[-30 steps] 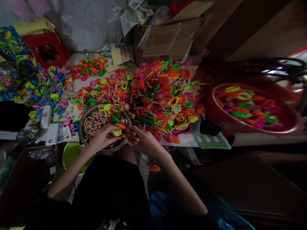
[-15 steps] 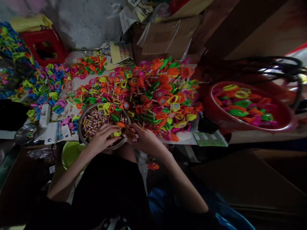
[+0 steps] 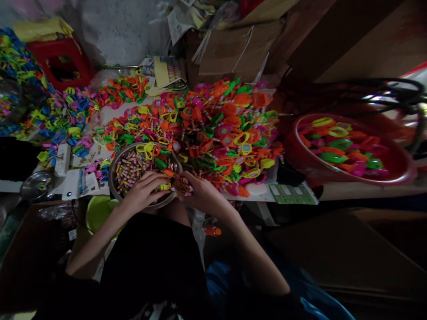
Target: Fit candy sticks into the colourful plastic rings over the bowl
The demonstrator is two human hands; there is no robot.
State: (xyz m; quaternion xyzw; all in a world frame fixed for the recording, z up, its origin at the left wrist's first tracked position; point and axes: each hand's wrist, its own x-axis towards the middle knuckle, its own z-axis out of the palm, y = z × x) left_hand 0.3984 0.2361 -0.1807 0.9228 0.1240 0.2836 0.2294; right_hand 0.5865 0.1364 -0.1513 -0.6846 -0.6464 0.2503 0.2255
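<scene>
Change: both hands sit slightly closer together than half a second ago; bowl and piles lie as before.
Left hand (image 3: 142, 192): fingers curled, pinching a small yellow plastic piece (image 3: 164, 186) over the near rim of the metal bowl (image 3: 114, 165).
Right hand (image 3: 203, 195): closed around a cluster of small wrapped candies (image 3: 184, 185), touching the yellow piece.
Meaning: candy and piece appear to be meeting; the join seems under way.
Bowl contents: striped candies, a few plastic pieces.
Counter (image 3: 256, 190): heaped with bright plastic toys (image 3: 220, 129).
Red basin (image 3: 396, 175): far right, holding more toys.
</scene>
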